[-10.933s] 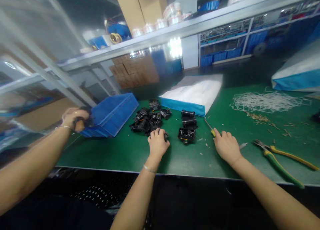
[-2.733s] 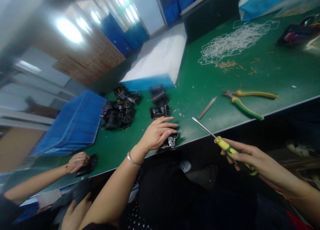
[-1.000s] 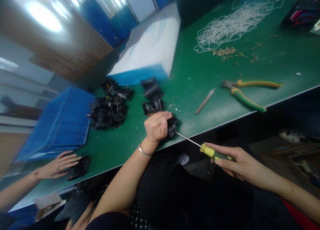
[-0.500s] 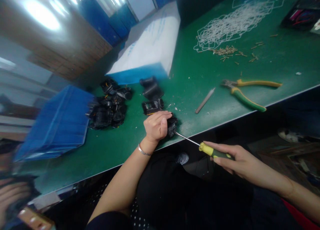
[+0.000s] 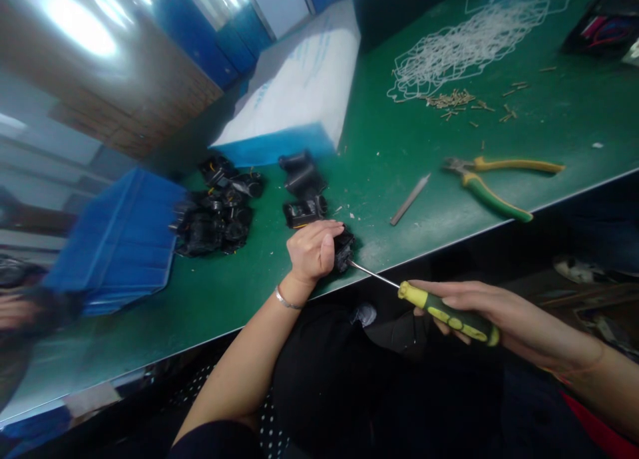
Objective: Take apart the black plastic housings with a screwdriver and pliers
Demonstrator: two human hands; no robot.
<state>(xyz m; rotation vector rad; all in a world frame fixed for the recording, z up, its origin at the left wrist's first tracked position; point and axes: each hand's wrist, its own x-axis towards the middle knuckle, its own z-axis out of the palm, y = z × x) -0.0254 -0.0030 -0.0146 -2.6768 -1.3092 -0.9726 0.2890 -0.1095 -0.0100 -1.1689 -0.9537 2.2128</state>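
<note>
Right hand (image 5: 472, 301) holds screwdriver (image 5: 452, 317), fingers folded round handle, thumb hidden. Grip just shifted: more of handle shows. Likely fresh hold between turns, same part in work. Left hand (image 5: 310, 251), unmoved, clasps black part (image 5: 344, 249), fingers curled over it, on table (image 5: 239, 289) near edge. Screwdriver tip appears to touch black part's near right side. Beyond black part: two black housings (image 5: 307, 211). Left: black heap (image 5: 214, 223). Right, farther: pliers (image 5: 494, 198).
</note>
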